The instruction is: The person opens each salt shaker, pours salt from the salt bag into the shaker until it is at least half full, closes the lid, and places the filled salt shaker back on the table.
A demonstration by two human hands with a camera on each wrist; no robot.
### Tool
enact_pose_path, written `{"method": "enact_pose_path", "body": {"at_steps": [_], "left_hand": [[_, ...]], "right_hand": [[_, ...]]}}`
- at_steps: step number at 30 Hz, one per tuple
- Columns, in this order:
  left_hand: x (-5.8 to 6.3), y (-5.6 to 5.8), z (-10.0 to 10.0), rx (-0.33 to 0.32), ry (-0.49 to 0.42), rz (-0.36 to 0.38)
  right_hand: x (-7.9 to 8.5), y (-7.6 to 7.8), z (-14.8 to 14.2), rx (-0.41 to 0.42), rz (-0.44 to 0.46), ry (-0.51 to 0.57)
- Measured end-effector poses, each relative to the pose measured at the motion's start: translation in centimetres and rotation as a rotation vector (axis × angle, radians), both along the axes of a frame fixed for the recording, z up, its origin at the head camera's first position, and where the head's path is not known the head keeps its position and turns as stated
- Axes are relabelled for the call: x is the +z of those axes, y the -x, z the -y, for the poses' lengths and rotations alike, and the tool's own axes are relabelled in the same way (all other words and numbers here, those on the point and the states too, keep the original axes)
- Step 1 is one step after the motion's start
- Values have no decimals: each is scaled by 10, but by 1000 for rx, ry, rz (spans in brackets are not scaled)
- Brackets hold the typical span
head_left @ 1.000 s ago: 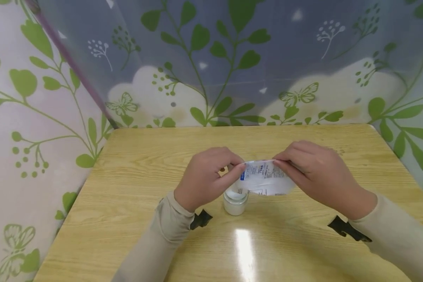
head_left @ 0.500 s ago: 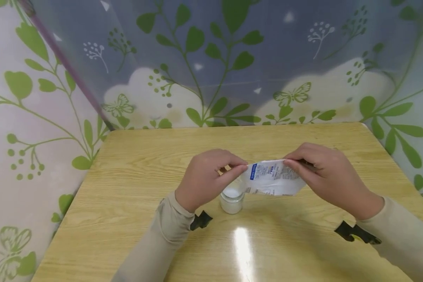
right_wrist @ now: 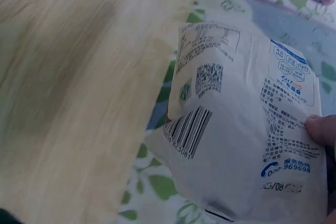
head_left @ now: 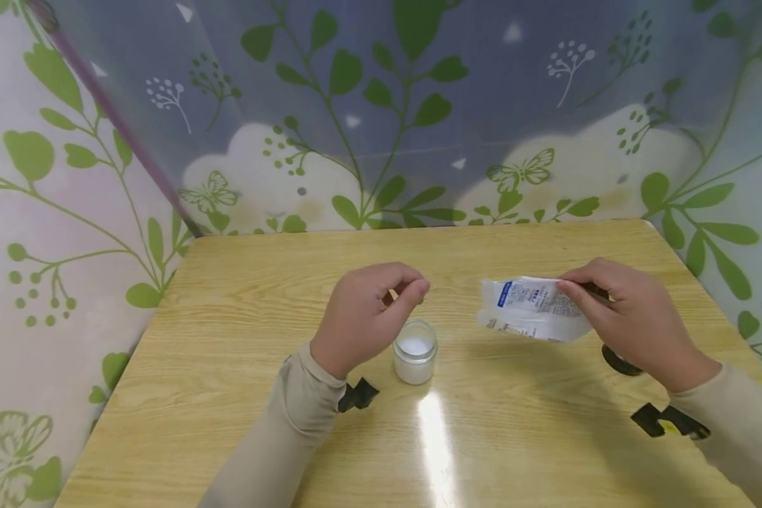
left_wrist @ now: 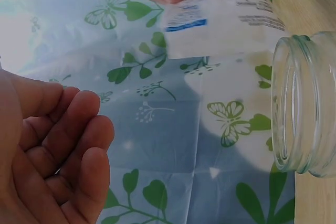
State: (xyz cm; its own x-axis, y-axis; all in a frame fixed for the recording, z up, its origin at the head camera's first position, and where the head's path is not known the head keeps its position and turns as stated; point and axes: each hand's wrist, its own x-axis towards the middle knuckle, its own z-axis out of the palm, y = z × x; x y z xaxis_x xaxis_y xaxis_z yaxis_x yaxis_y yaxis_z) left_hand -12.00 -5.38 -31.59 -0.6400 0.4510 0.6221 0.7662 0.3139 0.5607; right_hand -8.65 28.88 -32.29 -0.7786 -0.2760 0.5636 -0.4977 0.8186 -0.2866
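Note:
A white printed salt bag (head_left: pixel 536 310) hangs from my right hand (head_left: pixel 641 321), which pinches its right end between thumb and fingers. In the right wrist view the bag's barcode and small print face the camera. My left hand (head_left: pixel 370 314) is up beside the glass jar (head_left: pixel 415 368), with its fingers loosely curled and nothing seen in them. Standing upright and without a lid, the jar has white contents inside. The left wrist view shows the jar's threaded glass neck (left_wrist: pixel 299 103) at its right edge, apart from the fingers.
A round black object, like a lid (head_left: pixel 619 361), lies on the wooden table (head_left: pixel 260 296), partly hidden behind my right hand. Patterned cloth walls (head_left: pixel 330 169) stand at the table's back and sides. Black straps show at both wrists.
My left hand has let go of the salt bag. The right hand has carried the bag to the right, away from above the jar, and the black round object has come into view.

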Motion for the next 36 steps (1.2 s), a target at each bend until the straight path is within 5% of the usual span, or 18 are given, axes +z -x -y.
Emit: {"method": "enact_pose_path", "body": {"at_steps": [10, 18, 28, 36], "left_hand": [[0, -1, 1, 3, 11, 24], [-1, 0, 3, 14, 75, 51], [0, 1, 4, 24, 101, 72], [0, 0, 5, 15, 115, 75]], "right_hand": [[-42, 22, -40, -217, 67, 87], [-58, 28, -51, -324, 132, 122], [-57, 27, -46, -345, 360, 137], [-65, 22, -47, -308, 386, 92]]}}
